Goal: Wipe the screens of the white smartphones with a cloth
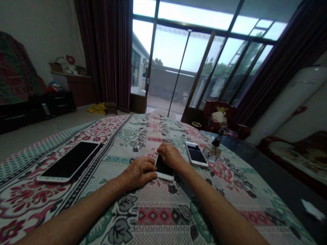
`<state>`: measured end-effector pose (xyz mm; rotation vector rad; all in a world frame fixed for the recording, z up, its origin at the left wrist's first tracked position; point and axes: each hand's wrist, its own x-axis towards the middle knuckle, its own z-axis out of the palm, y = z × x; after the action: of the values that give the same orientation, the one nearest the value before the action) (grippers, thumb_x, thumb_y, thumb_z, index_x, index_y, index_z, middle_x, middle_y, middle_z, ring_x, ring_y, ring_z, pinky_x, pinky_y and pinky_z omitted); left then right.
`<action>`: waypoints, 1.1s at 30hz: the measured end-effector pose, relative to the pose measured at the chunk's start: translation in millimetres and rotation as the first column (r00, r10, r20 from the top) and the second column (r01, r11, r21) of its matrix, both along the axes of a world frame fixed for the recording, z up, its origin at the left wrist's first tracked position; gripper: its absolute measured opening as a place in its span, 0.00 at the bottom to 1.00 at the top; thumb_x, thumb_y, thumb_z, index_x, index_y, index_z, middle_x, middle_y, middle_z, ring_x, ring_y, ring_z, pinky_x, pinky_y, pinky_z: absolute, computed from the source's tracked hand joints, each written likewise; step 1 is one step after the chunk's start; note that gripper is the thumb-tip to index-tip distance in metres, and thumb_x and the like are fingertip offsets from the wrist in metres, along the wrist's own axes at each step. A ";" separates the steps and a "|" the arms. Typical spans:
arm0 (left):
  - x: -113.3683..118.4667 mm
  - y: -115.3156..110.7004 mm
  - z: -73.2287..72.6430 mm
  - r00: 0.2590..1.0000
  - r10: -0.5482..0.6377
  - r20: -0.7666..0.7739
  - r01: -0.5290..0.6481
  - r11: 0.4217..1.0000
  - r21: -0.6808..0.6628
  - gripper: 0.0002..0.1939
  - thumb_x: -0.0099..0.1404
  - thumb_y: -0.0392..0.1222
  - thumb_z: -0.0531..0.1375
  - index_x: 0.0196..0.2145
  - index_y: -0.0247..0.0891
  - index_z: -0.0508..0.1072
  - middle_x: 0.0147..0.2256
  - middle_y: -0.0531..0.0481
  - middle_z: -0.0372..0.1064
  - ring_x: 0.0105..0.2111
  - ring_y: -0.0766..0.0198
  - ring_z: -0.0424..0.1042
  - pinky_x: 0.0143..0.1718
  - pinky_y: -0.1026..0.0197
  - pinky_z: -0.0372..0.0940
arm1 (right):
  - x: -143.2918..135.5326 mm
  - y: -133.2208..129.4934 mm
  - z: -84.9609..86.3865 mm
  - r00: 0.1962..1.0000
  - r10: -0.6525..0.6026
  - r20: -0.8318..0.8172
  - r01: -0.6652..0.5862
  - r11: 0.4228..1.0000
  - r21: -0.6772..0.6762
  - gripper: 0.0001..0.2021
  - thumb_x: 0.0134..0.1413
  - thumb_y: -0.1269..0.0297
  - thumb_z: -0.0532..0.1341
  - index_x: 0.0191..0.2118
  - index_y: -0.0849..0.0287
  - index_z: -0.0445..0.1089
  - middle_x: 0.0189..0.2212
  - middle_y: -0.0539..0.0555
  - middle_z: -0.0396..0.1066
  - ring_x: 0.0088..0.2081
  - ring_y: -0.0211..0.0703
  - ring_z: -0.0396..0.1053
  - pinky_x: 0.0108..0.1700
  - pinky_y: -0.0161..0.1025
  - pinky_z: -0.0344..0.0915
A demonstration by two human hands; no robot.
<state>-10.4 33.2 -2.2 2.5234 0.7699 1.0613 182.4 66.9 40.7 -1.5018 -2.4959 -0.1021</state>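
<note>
At lower centre, the left hand (140, 170) touches the left edge of a white phone (164, 170) lying on patterned cloth (153, 204); the right hand (169, 153) covers its top. The hands are close together; how firmly they grip cannot be told. This looks like steadying or handling; lifting would call for fingertips beneath the edges. Beyond, right of centre, lies another phone (196, 154).
</note>
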 end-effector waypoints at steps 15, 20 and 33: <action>0.3 0.2 -1.5 1.000 -0.003 0.000 0.003 1.000 -0.009 0.07 0.60 0.42 0.62 0.34 0.40 0.79 0.39 0.46 0.76 0.40 0.59 0.74 0.43 0.56 0.69 | 7.5 -20.5 0.7 0.993 0.118 -0.030 -0.118 0.993 -0.013 0.13 0.60 0.74 0.54 0.36 0.60 0.76 0.36 0.56 0.72 0.40 0.40 0.67 0.43 0.34 0.58; 0.4 -0.3 0.0 1.000 0.007 0.002 -0.006 1.000 -0.009 0.06 0.59 0.41 0.61 0.33 0.41 0.79 0.39 0.47 0.76 0.41 0.59 0.74 0.44 0.55 0.69 | 5.7 -26.4 1.7 0.993 0.112 -0.026 -0.112 0.993 -0.023 0.13 0.61 0.73 0.53 0.36 0.60 0.76 0.37 0.56 0.72 0.40 0.40 0.66 0.43 0.34 0.58; 0.2 -2.0 3.6 1.000 0.003 -0.020 -0.003 1.000 -0.022 0.06 0.60 0.40 0.61 0.33 0.40 0.79 0.38 0.47 0.76 0.39 0.60 0.74 0.43 0.57 0.69 | 3.8 -7.6 1.5 1.000 -0.019 -0.023 0.019 1.000 -0.001 0.13 0.62 0.73 0.53 0.39 0.59 0.76 0.40 0.56 0.74 0.42 0.42 0.68 0.44 0.35 0.58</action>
<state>-10.2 31.2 1.4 2.5189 0.7862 1.0251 186.3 59.3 42.2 -1.5184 -2.4648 -0.0865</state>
